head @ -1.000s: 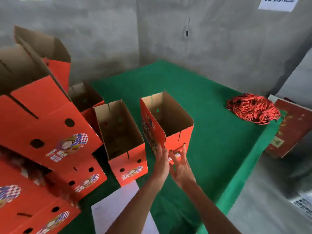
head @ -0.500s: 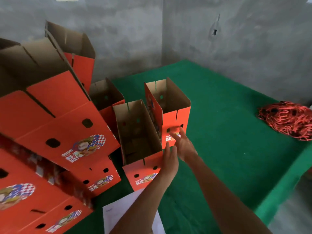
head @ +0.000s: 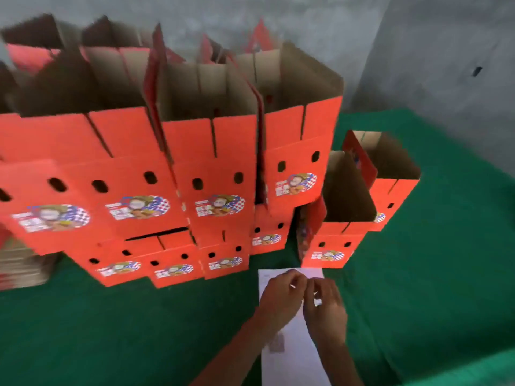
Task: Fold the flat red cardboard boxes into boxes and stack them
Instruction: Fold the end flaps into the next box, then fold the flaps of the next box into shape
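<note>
Both hands have come back from the end face of the far-right box, where they were pressed half a second ago, and now meet low over the white paper sheet [head: 287, 355] on the green table cover [head: 446, 274]; the head has also swung left, so the stacked wall of folded boxes fills the head view and the red coil seen at the right earlier is out of frame. Left hand [head: 281, 295] and right hand [head: 326, 307] sit knuckle to knuckle with fingers curled inward, fingertips nearly touching; motion blur hides whether they pinch something small between them or hold nothing, so I cannot tell. My reading is that they have let go of the finished box and are gathering before reaching for the next flat. The two newest red boxes [head: 370, 196] stand upright, mouths open, side by side just right of the stack and just behind the paper, likely set there so they start a fresh column. The stacked boxes [head: 178, 179] stand in two tiers, upper ones seated on lower ones, printed end faces toward the camera, probably for even alignment. At the left edge a pile of flat cardboard [head: 22, 268] lies on the cover, apparently stock yet to fold, so work remains.
</note>
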The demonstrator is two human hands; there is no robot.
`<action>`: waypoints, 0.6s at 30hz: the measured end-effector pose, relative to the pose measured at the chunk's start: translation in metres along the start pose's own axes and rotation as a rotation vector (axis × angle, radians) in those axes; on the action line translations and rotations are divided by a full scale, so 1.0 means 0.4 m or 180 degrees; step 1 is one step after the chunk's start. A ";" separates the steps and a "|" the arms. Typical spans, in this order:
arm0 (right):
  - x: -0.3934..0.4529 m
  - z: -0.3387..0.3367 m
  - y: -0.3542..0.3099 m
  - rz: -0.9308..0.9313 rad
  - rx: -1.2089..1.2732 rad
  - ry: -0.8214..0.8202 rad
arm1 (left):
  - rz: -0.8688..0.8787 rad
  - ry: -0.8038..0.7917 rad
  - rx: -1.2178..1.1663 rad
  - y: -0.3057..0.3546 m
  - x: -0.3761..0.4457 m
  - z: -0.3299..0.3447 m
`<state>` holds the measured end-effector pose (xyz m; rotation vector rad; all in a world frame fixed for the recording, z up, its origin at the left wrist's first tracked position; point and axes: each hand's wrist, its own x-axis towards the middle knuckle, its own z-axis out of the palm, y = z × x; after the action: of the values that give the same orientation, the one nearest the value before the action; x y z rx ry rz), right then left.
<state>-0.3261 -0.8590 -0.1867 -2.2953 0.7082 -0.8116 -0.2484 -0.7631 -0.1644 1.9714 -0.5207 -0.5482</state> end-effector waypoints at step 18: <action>-0.552 0.758 -1.042 -0.2135 0.0421 -0.1673 | -0.0779 0.1963 0.1809 -0.719 -0.714 -1.294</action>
<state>-0.1500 -0.3269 -0.1778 -2.4756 -0.3572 -0.4564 -0.1430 -0.1144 -0.1644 2.6130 -0.0359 0.1047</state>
